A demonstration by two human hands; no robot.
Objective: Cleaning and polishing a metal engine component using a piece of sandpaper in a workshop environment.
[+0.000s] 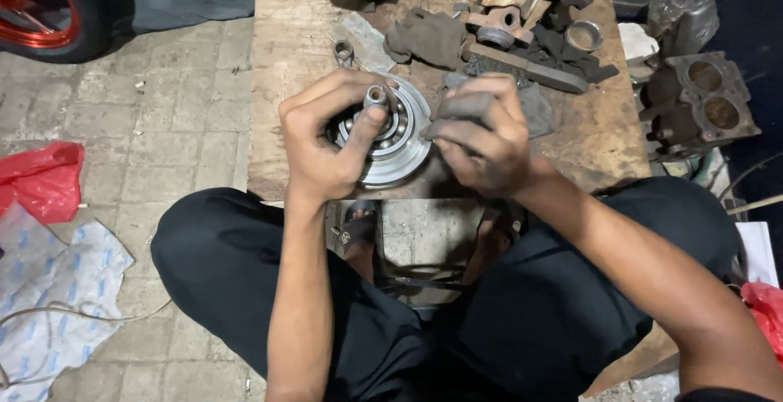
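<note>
A round silver metal part (401,151) with a central shaft and a ring of rollers stands on the near edge of a worn wooden board (289,84). My left hand (326,137) wraps around its left side, fingers over the top and thumb against the shaft. My right hand (483,137) holds a dark grey rag (532,102) pressed against the part's right side. Both hands are smeared with grease.
On the board behind lie a dark cloth (424,37), a metal bar (530,69), rings and small parts. An engine block (697,104) sits at right. A red bag (42,178) and printed plastic sheet (57,288) lie on the paved floor at left.
</note>
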